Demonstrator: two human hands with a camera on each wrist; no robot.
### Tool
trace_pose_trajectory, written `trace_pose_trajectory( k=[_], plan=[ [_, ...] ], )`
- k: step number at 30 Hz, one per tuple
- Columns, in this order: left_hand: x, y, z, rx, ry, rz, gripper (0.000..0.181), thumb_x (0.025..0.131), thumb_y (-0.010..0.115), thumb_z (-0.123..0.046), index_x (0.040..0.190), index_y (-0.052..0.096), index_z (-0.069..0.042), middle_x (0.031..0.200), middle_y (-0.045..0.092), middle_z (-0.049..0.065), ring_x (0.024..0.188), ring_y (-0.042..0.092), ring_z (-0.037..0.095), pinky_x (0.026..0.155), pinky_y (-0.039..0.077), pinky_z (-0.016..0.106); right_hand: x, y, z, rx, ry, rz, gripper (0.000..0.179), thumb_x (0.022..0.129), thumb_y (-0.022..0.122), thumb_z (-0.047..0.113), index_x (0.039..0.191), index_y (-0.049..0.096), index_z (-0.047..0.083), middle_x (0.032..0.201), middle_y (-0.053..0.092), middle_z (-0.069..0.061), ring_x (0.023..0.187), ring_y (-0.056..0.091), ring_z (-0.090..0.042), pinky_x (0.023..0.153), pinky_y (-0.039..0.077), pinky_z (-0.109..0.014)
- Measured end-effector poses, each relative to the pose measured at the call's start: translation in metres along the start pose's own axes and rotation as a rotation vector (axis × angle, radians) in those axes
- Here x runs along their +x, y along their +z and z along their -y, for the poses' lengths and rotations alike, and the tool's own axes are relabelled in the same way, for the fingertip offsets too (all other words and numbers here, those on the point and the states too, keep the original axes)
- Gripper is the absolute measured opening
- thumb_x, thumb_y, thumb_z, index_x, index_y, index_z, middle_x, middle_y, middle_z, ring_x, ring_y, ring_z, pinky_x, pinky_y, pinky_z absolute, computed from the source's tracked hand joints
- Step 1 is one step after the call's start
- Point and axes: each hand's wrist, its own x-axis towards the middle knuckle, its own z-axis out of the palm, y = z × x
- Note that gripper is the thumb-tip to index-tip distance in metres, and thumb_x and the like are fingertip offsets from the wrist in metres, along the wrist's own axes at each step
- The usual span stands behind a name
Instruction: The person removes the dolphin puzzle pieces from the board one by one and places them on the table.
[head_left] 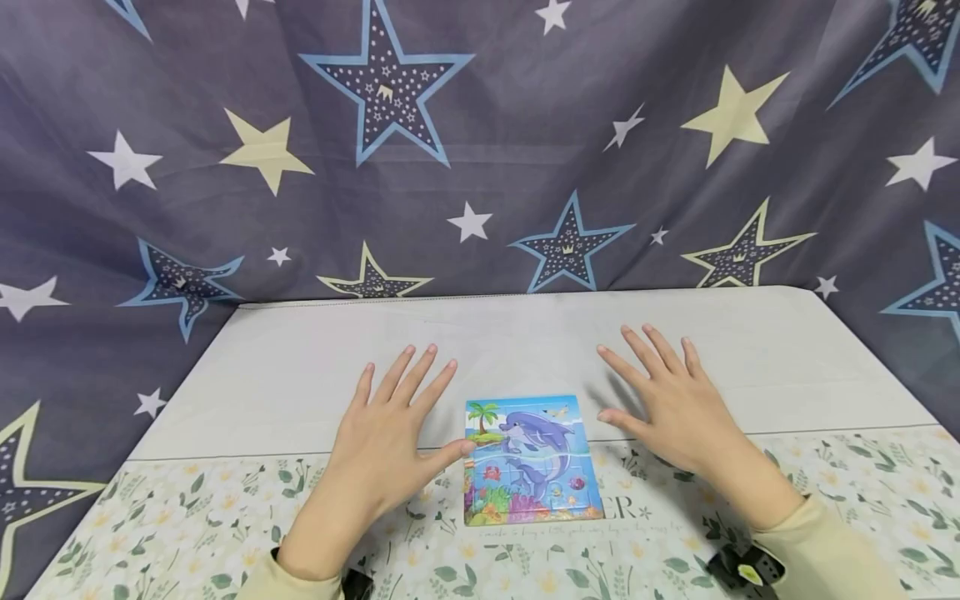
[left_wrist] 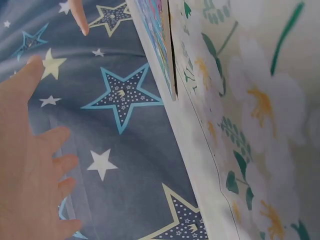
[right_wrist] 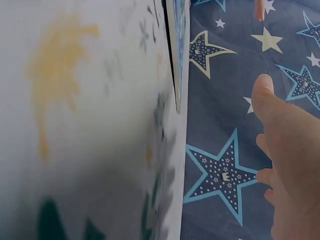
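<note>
A square jigsaw puzzle (head_left: pixel 534 462) with a dolphin, a palm tree and corals lies flat on the table, its pieces joined into one picture. To its left my left hand (head_left: pixel 386 446) hovers with fingers spread, the thumb tip overlapping the puzzle's left edge in the head view. On the other side my right hand (head_left: pixel 678 412) is held above the table, fingers spread and nothing in it. In the left wrist view the puzzle (left_wrist: pixel 159 35) shows edge-on at the top; the right wrist view also catches its thin edge (right_wrist: pixel 176 60).
The table has a floral cloth (head_left: pixel 420 558) in front and a plain white strip (head_left: pixel 517 342) behind. A dark curtain (head_left: pixel 480 158) with stars hangs past the table's back edge and down both sides. A black wrist device (head_left: pixel 746 568) sits at the right cuff.
</note>
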Motion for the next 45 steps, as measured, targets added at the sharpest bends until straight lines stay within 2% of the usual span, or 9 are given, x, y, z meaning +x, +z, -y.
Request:
trace_pose_trajectory(
  k=[6, 14, 21, 27, 35, 40, 45],
  plan=[
    [-0.002, 0.002, 0.0, -0.007, 0.003, 0.017, 0.089, 0.087, 0.047, -0.078, 0.159, 0.026, -0.029, 0.165, 0.015, -0.002, 0.151, 0.009, 0.023, 0.119, 0.004, 0.056, 0.003, 0.004, 0.008, 0.002, -0.008, 0.009, 0.078, 0.092, 0.054, 0.064, 0.157, 0.033, 0.026, 0.164, 0.018, -0.012, 0.15, 0.01, -0.035, 0.117, 0.002, -0.062],
    [-0.005, 0.007, 0.0, -0.026, 0.011, 0.031, 0.095, 0.082, 0.058, -0.075, 0.158, 0.029, -0.026, 0.164, 0.019, 0.001, 0.151, 0.013, 0.026, 0.119, 0.006, 0.058, 0.01, 0.006, 0.02, 0.035, -0.022, 0.041, 0.077, 0.093, 0.052, 0.066, 0.156, 0.035, 0.025, 0.164, 0.017, -0.01, 0.15, 0.009, -0.033, 0.119, 0.003, -0.058],
    [-0.005, 0.012, 0.002, -0.024, 0.01, 0.059, 0.095, 0.082, 0.057, -0.076, 0.158, 0.029, -0.026, 0.164, 0.018, 0.002, 0.15, 0.014, 0.026, 0.119, 0.006, 0.058, 0.016, 0.008, 0.03, 0.068, -0.037, 0.05, 0.077, 0.092, 0.054, 0.065, 0.156, 0.035, 0.026, 0.164, 0.019, -0.009, 0.15, 0.01, -0.032, 0.119, 0.006, -0.058],
    [-0.003, 0.016, 0.005, -0.026, 0.007, 0.111, 0.096, 0.082, 0.053, -0.079, 0.158, 0.028, -0.026, 0.164, 0.017, 0.002, 0.151, 0.012, 0.026, 0.118, 0.008, 0.058, 0.019, 0.01, 0.036, 0.077, -0.053, 0.053, 0.076, 0.092, 0.057, 0.061, 0.155, 0.037, 0.024, 0.162, 0.024, -0.012, 0.15, 0.014, -0.033, 0.118, 0.011, -0.06],
    [-0.001, 0.019, 0.006, -0.193, 0.001, 0.241, 0.097, 0.083, 0.06, -0.072, 0.16, 0.021, -0.027, 0.165, 0.012, -0.001, 0.151, 0.006, 0.025, 0.118, 0.006, 0.058, 0.024, 0.012, 0.045, 0.07, -0.059, 0.071, 0.077, 0.091, 0.058, 0.063, 0.154, 0.039, 0.023, 0.16, 0.03, -0.013, 0.148, 0.019, -0.034, 0.117, 0.014, -0.06],
    [0.003, 0.021, 0.007, -0.295, 0.019, 0.286, 0.097, 0.083, 0.065, -0.067, 0.159, 0.025, -0.022, 0.165, 0.014, 0.001, 0.151, 0.011, 0.03, 0.118, 0.014, 0.058, 0.026, 0.012, 0.053, 0.062, -0.064, 0.079, 0.077, 0.091, 0.057, 0.065, 0.154, 0.04, 0.023, 0.157, 0.035, -0.014, 0.146, 0.026, -0.035, 0.116, 0.019, -0.06],
    [0.008, 0.026, 0.01, -0.374, 0.033, 0.321, 0.099, 0.082, 0.068, -0.066, 0.158, 0.029, -0.018, 0.164, 0.018, 0.004, 0.15, 0.014, 0.033, 0.117, 0.017, 0.06, 0.028, 0.011, 0.061, 0.068, -0.073, 0.088, 0.076, 0.091, 0.056, 0.065, 0.153, 0.042, 0.023, 0.154, 0.04, -0.014, 0.142, 0.033, -0.036, 0.114, 0.024, -0.06]
  ],
)
